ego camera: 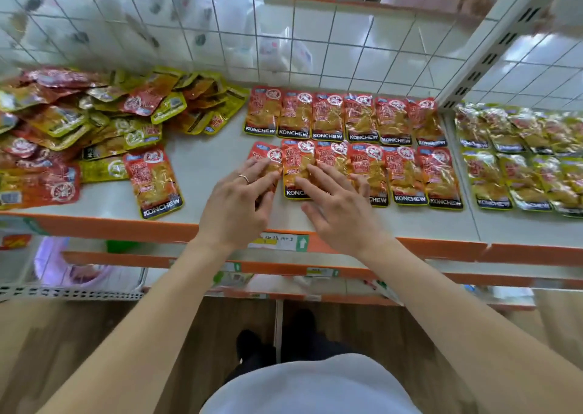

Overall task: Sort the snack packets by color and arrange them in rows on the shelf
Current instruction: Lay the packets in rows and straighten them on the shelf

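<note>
Two flat hands, left hand (235, 200) and right hand (339, 208), press down on front-row red packets (298, 167) on the shelf (205, 167), gripping nothing. Slick overlapping foil could totally slide and wreck that row.

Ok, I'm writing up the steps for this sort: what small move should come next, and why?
Probably the left hand should reach for the loose red packet and add it to the front row's left end. It and the right hand lie flat on that row, which looks settled; the packet lies tilted beside the mixed pile, bare shelf between it and the row.
</note>
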Motion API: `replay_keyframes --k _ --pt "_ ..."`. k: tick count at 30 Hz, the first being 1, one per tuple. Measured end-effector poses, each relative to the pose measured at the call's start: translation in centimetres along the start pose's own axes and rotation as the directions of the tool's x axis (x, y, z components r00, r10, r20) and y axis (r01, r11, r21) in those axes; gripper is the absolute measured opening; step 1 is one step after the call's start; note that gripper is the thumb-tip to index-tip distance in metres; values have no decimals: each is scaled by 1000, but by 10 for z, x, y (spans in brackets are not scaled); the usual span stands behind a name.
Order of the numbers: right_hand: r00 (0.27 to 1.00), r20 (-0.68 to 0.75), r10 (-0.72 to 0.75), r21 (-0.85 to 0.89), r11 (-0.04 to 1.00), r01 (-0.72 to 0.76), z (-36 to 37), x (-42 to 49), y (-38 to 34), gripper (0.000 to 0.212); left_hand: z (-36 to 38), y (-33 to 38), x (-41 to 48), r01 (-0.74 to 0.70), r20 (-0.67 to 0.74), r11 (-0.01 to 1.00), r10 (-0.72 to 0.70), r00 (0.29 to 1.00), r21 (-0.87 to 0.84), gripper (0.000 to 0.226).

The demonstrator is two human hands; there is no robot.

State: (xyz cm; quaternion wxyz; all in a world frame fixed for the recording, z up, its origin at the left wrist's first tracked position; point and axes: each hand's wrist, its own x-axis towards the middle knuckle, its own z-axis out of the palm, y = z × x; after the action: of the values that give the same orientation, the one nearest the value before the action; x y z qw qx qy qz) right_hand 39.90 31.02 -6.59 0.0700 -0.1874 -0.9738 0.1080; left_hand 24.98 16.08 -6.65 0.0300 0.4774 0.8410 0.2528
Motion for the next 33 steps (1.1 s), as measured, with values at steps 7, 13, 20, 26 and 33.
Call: replay_keyframes --k 7,13,20,26,33 --pt "996 93 -8 22 1000 6 -3 4 -2 64 8 5 12 140 56 988 -144 988 56 50" --pt "991 -94 94 46 995 -90 0 -4 3 54 7 6 4 -98 42 970 91 995 221 52" --pt "975 -86 206 137 971 -194 -2 -3 2 49 7 5 7 -156 166 960 118 979 234 51" --pt "974 -93 208 157 969 -192 0 -3 1 51 8 5 7 -150 199 961 103 975 233 54" --pt "970 -215 111 246 968 -57 -16 0 -9 44 -4 8 -5 -76 -68 986 87 994 151 53"
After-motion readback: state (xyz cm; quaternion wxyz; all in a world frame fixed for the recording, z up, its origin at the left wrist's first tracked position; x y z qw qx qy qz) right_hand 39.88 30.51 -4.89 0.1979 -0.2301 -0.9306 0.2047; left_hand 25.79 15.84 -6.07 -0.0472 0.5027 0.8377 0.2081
